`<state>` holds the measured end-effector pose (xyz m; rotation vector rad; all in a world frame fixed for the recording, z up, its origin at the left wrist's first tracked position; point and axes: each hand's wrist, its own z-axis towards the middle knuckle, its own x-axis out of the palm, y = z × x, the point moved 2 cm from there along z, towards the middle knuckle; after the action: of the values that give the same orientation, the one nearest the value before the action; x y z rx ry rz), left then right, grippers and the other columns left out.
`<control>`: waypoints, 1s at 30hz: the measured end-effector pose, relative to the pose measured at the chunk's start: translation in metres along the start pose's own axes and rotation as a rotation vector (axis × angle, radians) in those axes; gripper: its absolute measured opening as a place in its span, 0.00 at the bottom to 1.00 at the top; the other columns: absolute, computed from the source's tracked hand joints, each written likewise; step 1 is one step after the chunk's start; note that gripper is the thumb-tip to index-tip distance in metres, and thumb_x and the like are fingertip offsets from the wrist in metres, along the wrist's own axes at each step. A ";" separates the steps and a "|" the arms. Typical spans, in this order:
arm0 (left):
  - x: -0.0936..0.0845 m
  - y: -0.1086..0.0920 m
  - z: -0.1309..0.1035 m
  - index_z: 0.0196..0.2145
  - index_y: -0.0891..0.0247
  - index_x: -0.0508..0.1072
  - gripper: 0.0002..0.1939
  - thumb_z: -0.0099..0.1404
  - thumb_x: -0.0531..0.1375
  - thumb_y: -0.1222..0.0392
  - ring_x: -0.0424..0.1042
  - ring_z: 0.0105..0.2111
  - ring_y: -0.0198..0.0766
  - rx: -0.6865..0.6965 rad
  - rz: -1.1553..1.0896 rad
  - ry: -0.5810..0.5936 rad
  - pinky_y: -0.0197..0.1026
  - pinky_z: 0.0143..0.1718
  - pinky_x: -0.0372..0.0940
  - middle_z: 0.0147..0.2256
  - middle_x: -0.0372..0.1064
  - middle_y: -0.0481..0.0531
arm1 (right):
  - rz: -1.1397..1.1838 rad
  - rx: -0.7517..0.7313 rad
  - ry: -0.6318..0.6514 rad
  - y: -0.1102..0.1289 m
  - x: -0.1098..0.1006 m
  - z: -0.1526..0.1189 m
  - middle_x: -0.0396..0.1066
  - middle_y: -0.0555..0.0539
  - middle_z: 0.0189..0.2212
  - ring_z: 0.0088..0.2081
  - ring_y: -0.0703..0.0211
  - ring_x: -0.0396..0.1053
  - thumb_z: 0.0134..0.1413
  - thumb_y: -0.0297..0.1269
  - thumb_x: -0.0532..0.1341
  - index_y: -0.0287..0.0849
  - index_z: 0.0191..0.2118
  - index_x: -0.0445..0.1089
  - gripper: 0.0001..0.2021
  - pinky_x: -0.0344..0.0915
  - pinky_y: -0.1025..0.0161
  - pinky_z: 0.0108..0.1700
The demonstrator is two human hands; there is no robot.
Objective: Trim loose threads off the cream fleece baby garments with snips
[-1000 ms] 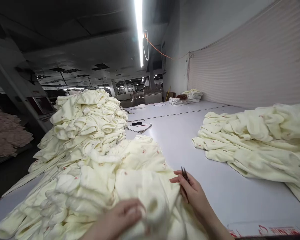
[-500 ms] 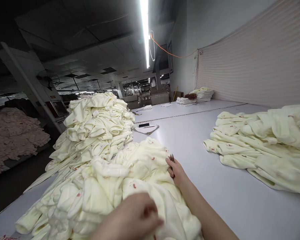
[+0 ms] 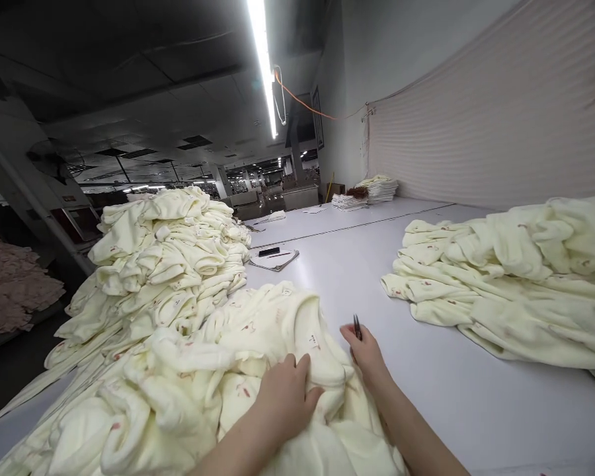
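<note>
A cream fleece garment with small reddish prints lies in front of me. Its round neckline faces up, showing a white label inside. My left hand rests on the cloth just below the neckline, thumb apart from the fingers; its fingertips partly sink from sight. Beside the garment's right edge, my right hand is closed around small dark thread snips, their points sticking up past the fingers. More crumpled cream fleece bunches to the left of my left hand.
A tall heap of cream garments stands at left on the white table. Another pile lies at right. Farther back are a notepad, a black phone-like object and stacked folded cloth. Pink fabric is heaped far left.
My left hand has come down onto the garment from above it. The neckline now shows opened out. My right hand, still holding the snips, has moved off the cloth's edge. The view has turned right.
</note>
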<state>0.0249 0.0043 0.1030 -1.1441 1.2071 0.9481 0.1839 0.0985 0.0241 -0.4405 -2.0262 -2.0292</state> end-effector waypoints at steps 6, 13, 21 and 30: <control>0.002 -0.006 -0.010 0.60 0.61 0.59 0.30 0.60 0.53 0.51 0.69 0.40 0.57 0.023 -0.030 0.025 0.56 0.40 0.62 0.44 0.68 0.62 | 0.061 0.080 0.071 0.007 0.045 0.052 0.62 0.57 0.23 0.16 0.75 0.54 0.61 0.38 0.57 0.37 0.37 0.65 0.09 0.53 0.74 0.16; -0.010 -0.005 0.001 0.56 0.60 0.57 0.27 0.60 0.57 0.53 0.65 0.49 0.50 0.027 -0.397 -0.409 0.52 0.47 0.62 0.50 0.62 0.60 | 0.185 0.076 0.312 0.026 0.055 -0.007 0.47 0.63 0.08 0.12 0.73 0.39 0.51 0.49 0.62 0.43 0.27 0.58 0.16 0.42 0.73 0.16; -0.008 -0.016 0.003 0.43 0.61 0.64 0.11 0.61 0.55 0.61 0.67 0.42 0.45 0.092 -0.494 -0.538 0.48 0.42 0.64 0.41 0.64 0.56 | 0.144 0.101 0.415 0.047 0.037 -0.060 0.48 0.63 0.07 0.12 0.73 0.38 0.54 0.49 0.60 0.42 0.28 0.60 0.16 0.38 0.71 0.17; -0.012 -0.026 -0.013 0.35 0.61 0.68 0.07 0.60 0.52 0.67 0.66 0.38 0.42 0.131 -0.614 -0.537 0.45 0.42 0.62 0.35 0.66 0.53 | 0.015 0.049 0.340 0.064 0.036 -0.088 0.49 0.61 0.13 0.15 0.72 0.41 0.52 0.49 0.61 0.43 0.28 0.62 0.15 0.39 0.69 0.18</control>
<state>0.0457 -0.0127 0.1185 -0.9802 0.4307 0.6268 0.1710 0.0110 0.0980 -0.0909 -1.8536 -1.8897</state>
